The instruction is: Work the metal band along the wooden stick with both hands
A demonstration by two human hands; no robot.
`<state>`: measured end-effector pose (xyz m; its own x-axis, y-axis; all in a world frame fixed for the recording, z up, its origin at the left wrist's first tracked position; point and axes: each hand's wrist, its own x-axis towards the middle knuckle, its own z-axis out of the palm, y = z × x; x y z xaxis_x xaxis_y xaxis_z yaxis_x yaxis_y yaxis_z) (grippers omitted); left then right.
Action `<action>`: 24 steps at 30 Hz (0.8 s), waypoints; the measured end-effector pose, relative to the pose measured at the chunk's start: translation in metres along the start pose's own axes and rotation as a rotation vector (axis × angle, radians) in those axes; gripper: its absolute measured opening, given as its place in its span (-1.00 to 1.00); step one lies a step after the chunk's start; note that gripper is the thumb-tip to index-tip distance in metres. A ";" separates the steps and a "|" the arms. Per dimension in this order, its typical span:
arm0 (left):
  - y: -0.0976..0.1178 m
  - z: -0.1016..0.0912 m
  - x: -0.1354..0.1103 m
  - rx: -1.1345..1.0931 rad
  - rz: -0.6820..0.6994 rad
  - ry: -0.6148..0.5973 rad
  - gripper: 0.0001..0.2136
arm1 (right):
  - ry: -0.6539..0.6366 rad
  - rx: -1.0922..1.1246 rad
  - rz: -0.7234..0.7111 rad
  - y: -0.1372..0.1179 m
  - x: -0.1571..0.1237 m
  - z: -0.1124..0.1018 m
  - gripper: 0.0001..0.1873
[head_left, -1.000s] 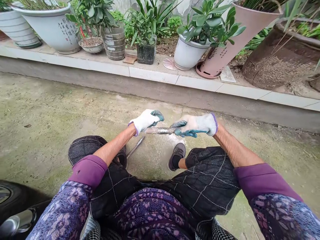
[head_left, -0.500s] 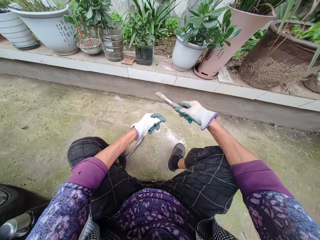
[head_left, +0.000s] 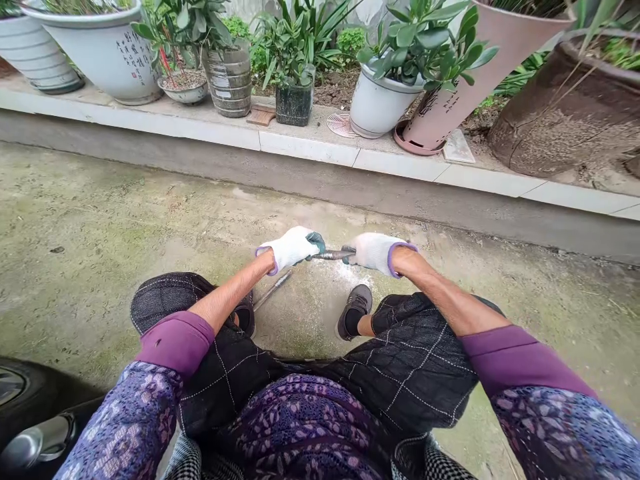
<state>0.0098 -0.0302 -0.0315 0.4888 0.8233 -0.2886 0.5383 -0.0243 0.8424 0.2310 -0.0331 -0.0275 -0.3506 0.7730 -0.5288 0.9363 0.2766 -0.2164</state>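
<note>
A short, thin rod (head_left: 334, 255), dark grey with a silvery sheen, is held level between my two hands above the concrete. My left hand (head_left: 296, 247), in a white glove with a green coated palm, closes on its left end. At the right end, my right hand (head_left: 373, 252), gloved alike with a purple cuff, wraps its fingers round the rod. Both ends are hidden in the gloves. Below lies a patch of white powder (head_left: 350, 272) on the ground. A second thin grey stick (head_left: 273, 290) lies slanted beside my left shoe, touching neither hand.
A low tiled ledge (head_left: 305, 148) runs across in front, lined with potted plants, among them a white pot (head_left: 383, 103) and a tall pink pot (head_left: 440, 110). My right shoe (head_left: 356, 310) stands near the powder. A black wheel with a metal part (head_left: 37, 440) is at lower left.
My right hand has come down and inward with the rod, which has swung from slanting up to level. My left hand has moved slightly and now grips its other end.
</note>
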 end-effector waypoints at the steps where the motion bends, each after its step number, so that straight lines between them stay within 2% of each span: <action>1: 0.002 0.002 -0.001 -0.010 -0.007 0.004 -0.88 | 0.066 -0.047 0.043 0.001 0.002 -0.004 -0.71; 5: 0.008 0.002 -0.001 -0.167 -0.038 0.036 -0.78 | 0.322 0.000 0.082 0.008 -0.002 -0.022 -0.62; 8: 0.007 -0.001 0.002 -0.297 -0.002 0.048 -0.75 | 0.450 0.299 0.059 0.010 -0.009 -0.028 -0.64; 10: 0.003 -0.001 0.005 -0.342 0.012 0.047 -0.74 | 0.458 0.575 0.048 0.008 -0.015 -0.030 -0.63; 12: -0.004 -0.001 0.007 -0.354 0.004 0.035 -0.72 | 0.396 0.828 0.001 0.006 -0.022 -0.030 -0.59; 14: -0.011 -0.001 0.010 -0.351 -0.004 0.036 -0.71 | 0.247 0.963 -0.087 0.005 -0.029 -0.031 -0.53; 17: -0.017 -0.006 0.014 -0.311 0.062 0.027 -0.73 | -0.079 0.909 -0.216 0.004 -0.035 -0.029 -0.49; 19: -0.016 -0.010 0.015 -0.237 0.130 0.000 -0.76 | -0.220 0.797 -0.268 0.004 -0.036 -0.027 -0.52; 22: -0.009 -0.013 0.012 -0.122 0.110 -0.045 -0.74 | -0.269 0.622 -0.264 0.001 -0.034 -0.020 -0.57; 24: -0.005 -0.011 0.007 -0.070 0.053 -0.063 -0.74 | -0.184 0.478 -0.226 0.000 -0.029 -0.015 -0.60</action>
<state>0.0030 -0.0174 -0.0326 0.5590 0.7843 -0.2692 0.4621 -0.0252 0.8865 0.2417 -0.0475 0.0001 -0.5798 0.5998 -0.5514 0.7387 0.1014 -0.6663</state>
